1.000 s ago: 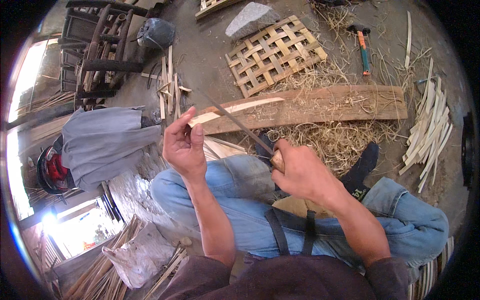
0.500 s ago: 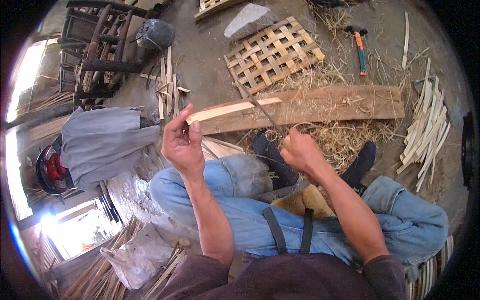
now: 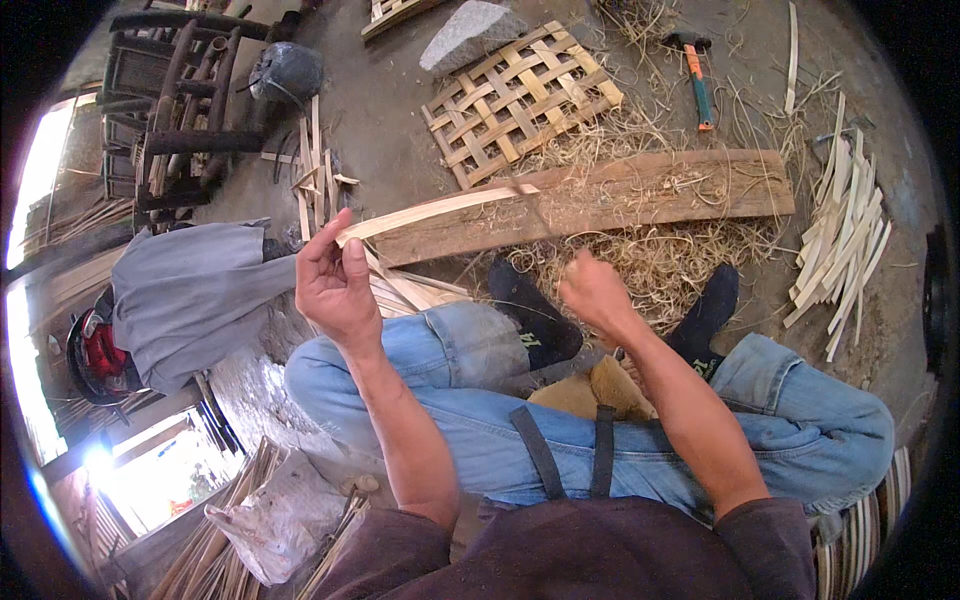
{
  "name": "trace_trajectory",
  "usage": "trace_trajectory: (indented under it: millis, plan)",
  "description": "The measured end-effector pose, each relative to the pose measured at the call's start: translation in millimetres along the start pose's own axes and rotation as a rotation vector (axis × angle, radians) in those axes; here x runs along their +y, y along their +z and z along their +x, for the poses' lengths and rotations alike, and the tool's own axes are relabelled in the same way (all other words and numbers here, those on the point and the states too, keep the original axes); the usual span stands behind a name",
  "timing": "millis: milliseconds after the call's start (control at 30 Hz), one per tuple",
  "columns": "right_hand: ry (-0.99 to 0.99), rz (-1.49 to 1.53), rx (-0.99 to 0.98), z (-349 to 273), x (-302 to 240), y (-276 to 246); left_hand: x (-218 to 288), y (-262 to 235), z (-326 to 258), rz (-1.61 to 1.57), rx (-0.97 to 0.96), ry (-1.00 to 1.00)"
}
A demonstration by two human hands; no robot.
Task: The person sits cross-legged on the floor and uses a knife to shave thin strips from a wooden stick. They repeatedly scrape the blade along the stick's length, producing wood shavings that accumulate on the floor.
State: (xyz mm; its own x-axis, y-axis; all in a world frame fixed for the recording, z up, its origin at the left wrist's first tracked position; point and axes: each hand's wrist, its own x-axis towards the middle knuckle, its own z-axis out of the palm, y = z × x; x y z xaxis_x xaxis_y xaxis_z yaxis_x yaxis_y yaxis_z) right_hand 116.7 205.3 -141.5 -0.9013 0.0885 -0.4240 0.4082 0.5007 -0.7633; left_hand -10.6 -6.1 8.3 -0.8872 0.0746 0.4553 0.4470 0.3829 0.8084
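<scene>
My left hand [image 3: 338,290] pinches the near end of a pale, flat bamboo-like strip [image 3: 440,213] between thumb and fingers. The strip lies along a long brown wooden board [image 3: 640,190] and points to the right. My right hand [image 3: 597,297] is closed round the handle of a knife, which the fist mostly hides. Motion blurs its thin dark blade [image 3: 537,212], which crosses the strip near its right end. Curly shavings [image 3: 660,265] lie on and around the board.
Beyond the board lie a woven slat panel [image 3: 520,100], a pale stone [image 3: 470,38] and a hammer [image 3: 697,85]. Cut strips [image 3: 840,230] are piled at the right. At the left are grey cloth [image 3: 195,300], a dark wooden frame [image 3: 195,140] and a dark jug [image 3: 287,72].
The knife blade has moved rightward along the strip toward its far end, and is now blurred. My left hand keeps its pinch. The whole view has shifted slightly.
</scene>
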Motion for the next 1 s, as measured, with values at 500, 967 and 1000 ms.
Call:
trace_trajectory:
  millis: [500, 967, 1000]
  plan:
    - [0.069, 0.034, -0.020, -8.7, -28.5, -2.5, -1.4, 6.3, -3.0, 0.170, 0.146, -0.086]
    - [-0.208, 0.284, -0.036, -46.2, -92.9, -2.9, 7.0, 10.7, -8.0, 0.226, 0.179, -0.117]
    - [-0.289, 0.292, -0.034, -47.5, -98.7, -6.7, 8.8, 14.0, -7.7, 0.195, 0.186, -0.108]
